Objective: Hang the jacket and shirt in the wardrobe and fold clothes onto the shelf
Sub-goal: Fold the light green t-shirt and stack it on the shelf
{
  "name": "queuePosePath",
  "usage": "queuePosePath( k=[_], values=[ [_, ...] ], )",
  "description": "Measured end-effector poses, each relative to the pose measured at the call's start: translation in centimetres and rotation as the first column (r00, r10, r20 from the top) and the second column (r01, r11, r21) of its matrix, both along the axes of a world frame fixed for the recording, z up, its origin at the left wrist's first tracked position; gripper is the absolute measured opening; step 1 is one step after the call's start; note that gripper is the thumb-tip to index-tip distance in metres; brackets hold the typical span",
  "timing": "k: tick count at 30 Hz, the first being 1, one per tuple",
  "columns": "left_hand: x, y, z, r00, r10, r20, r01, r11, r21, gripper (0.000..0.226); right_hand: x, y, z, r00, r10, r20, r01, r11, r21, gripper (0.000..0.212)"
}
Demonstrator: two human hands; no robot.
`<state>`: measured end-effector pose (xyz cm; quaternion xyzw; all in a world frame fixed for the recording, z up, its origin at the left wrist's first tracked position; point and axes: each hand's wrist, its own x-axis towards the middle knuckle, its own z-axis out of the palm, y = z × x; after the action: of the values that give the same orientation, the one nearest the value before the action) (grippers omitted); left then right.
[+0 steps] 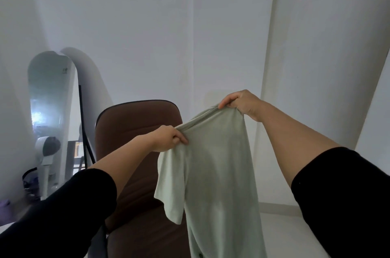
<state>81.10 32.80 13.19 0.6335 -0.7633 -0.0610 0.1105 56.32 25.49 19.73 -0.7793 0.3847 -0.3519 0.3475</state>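
A pale green short-sleeved shirt hangs in the air in front of me, held up by its top edge. My left hand pinches the left shoulder of the shirt. My right hand grips the right shoulder, higher up. One sleeve dangles on the left side, and the shirt's lower part runs out of the bottom of the view. No wardrobe interior, hanger or shelf is in sight.
A brown padded chair stands right behind the shirt. At the left a tall arched mirror leans on the white wall, with a white fan beside it. White panels rise at the right.
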Motion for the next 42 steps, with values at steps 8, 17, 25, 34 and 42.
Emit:
queuePosePath(
  k=[8, 17, 25, 34, 42],
  values=[
    [-1.2, -0.1, 1.6, 0.936, 0.181, -0.302, -0.106, 0.963, 0.250, 0.052, 0.4, -0.5, -0.7, 0.981, -0.110, -0.162, 0.091, 0.989, -0.119, 0.049],
    [0.5, -0.6, 0.5, 0.953, 0.259, 0.157, -0.203, 0.931, -0.303, 0.040, 1.0, -0.3, -0.9, 0.980, -0.129, -0.151, 0.101, 0.979, -0.180, 0.046],
    [0.7, 2.0, 0.7, 0.999, 0.032, -0.033, -0.044, 0.862, -0.505, 0.010, 1.8, 0.7, -1.2, 0.988, -0.152, -0.023, 0.147, 0.976, -0.161, 0.048],
    [-0.6, 4.2, 0.2, 0.932, -0.181, -0.315, 0.006, 0.875, -0.484, 0.027, 0.7, 1.7, -2.4, 0.976, -0.198, 0.088, 0.206, 0.974, -0.096, 0.055],
    [0.6, 4.4, -0.7, 0.993, -0.092, -0.075, 0.072, 0.970, -0.231, 0.042, -0.4, 5.1, -4.1, 0.944, -0.241, -0.225, 0.204, 0.963, -0.177, 0.056]
  ],
)
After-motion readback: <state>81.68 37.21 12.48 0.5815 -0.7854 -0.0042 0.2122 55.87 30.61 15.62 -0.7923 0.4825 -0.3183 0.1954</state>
